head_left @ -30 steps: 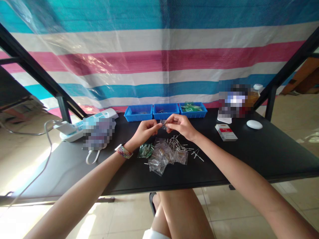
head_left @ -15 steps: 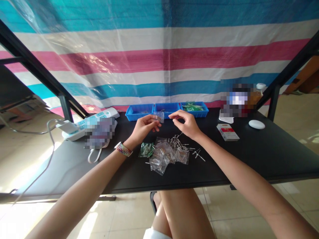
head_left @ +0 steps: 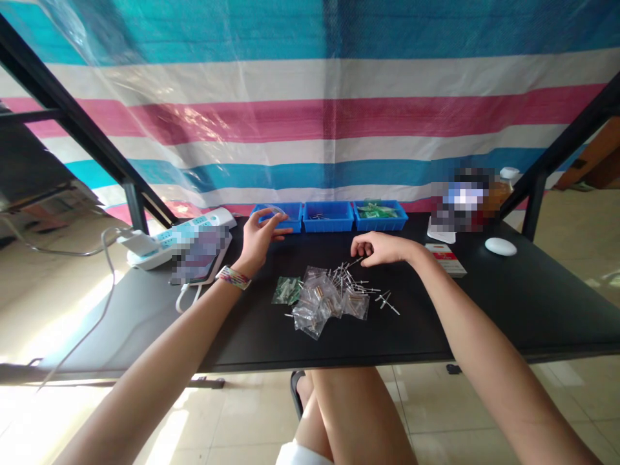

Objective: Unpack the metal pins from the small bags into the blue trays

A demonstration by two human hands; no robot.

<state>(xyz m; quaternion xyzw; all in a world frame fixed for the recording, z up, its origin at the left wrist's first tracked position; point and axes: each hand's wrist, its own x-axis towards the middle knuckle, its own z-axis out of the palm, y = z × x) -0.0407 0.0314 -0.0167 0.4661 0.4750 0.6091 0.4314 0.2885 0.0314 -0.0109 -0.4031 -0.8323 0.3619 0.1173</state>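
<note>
My left hand point(head_left: 259, 236) reaches to the left blue bin point(head_left: 289, 224) at the table's far edge. Its fingertips pinch a small clear bag point(head_left: 274, 209) over the bin's rim. My right hand point(head_left: 380, 248) rests knuckles-up on the black table point(head_left: 484, 303). Its fingers curl down at the far edge of a scatter of metal pins point(head_left: 349, 281); what they pinch is hidden. Nearer to me lie several small clear bags point(head_left: 314, 303) and a green-filled bag point(head_left: 285, 290). A middle blue bin point(head_left: 328, 217) holds a few pins, and a right blue bin point(head_left: 379, 216) holds green pieces.
A white power strip point(head_left: 165, 239) with a cable lies at the left, next to a blurred item. A red and white box point(head_left: 448, 259), a white round object point(head_left: 500, 246) and a bottle point(head_left: 498, 187) stand at the right. Black frame posts flank the table. A striped tarp hangs behind.
My hands have parted. The left one carried the small clear bag left and away to the left bin. The right one dropped to the table at the pins.
</note>
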